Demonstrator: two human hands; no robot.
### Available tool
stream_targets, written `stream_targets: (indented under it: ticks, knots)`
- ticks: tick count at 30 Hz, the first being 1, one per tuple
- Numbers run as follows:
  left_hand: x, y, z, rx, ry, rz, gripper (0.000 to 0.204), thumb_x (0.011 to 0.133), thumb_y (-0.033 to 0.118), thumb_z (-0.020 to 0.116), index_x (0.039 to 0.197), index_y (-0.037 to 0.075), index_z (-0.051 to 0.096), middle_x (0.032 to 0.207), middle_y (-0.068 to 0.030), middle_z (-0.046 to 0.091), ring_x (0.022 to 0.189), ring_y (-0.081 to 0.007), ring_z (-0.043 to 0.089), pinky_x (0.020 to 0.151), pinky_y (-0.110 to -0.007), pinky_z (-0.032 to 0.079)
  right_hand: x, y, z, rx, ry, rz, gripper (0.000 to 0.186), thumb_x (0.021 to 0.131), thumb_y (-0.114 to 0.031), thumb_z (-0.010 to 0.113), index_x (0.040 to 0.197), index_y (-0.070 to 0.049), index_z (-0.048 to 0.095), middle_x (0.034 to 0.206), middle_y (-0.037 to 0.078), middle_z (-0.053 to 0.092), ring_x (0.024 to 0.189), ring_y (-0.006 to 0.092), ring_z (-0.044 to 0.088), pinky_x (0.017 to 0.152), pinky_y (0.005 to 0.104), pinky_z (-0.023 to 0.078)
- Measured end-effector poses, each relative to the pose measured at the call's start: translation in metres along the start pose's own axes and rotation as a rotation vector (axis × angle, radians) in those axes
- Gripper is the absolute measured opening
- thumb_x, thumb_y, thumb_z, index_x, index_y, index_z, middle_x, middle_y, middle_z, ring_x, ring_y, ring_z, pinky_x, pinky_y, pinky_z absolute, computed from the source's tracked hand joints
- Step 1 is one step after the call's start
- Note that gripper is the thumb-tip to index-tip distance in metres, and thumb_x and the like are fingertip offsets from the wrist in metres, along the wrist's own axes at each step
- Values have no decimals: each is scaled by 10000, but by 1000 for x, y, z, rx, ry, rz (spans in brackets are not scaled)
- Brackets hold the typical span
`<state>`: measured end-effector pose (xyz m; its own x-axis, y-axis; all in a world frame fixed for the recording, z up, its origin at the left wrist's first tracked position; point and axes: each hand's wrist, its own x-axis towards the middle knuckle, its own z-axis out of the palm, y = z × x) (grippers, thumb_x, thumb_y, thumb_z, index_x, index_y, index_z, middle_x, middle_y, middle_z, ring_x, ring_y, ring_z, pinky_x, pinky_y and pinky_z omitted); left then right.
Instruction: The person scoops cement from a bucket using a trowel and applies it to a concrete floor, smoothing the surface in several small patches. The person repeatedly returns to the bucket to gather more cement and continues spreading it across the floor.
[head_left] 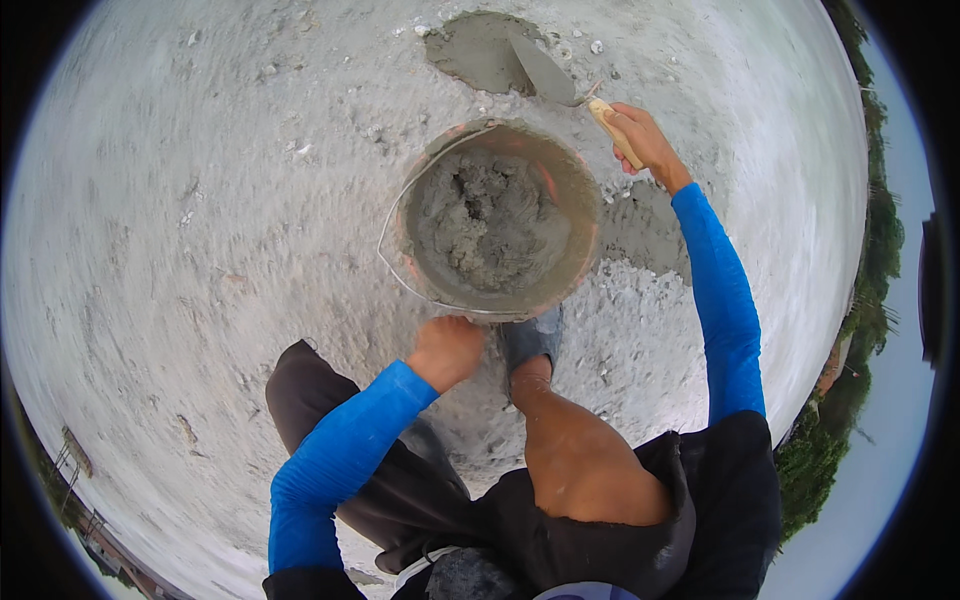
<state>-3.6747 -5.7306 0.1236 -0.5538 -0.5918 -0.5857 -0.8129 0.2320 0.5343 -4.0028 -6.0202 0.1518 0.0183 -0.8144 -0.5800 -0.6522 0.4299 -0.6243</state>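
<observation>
My right hand (643,145) is wrapped round the wooden handle of a trowel (541,70). The trowel's metal blade rests at a patch of wet grey mortar (475,50) on the ground, beyond a bucket (587,225). Thick, lumpy grey mortar (490,225) fills the bucket's lower part, and its reddish wall is smeared with it. My left hand (447,352) is closed at the bucket's near side, just below the rim; its fingertips are hidden, so what it grips does not show. The bucket's wire handle (385,235) hangs down to the left.
My shod foot (532,338) stands close against the bucket's near side. A second damp mortar patch (645,228) lies right of the bucket. Rough pale ground (200,250) with small white lumps spreads around. Green plants (825,460) line the far right edge.
</observation>
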Motion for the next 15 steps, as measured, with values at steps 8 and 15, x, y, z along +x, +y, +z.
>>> stream_targets:
  ticks: [8,15]
  knots:
    - [2,3,3,-25,39,19,201,853,69,650,992,3,780,1029,-252,772,973,-417,768,819,-512,623,9,-43,23,-234,-364,-86,491,1065,-411,549,1383,-62,681,646,45,583,445,131,547,379,306,433]
    - [8,1,12,-39,167,-24,261,903,134,650,1093,26,794,1065,-209,795,932,-388,796,682,-549,637,5,-49,15,-374,-324,-293,491,1050,-393,560,1405,-87,706,703,45,607,510,108,564,402,292,453]
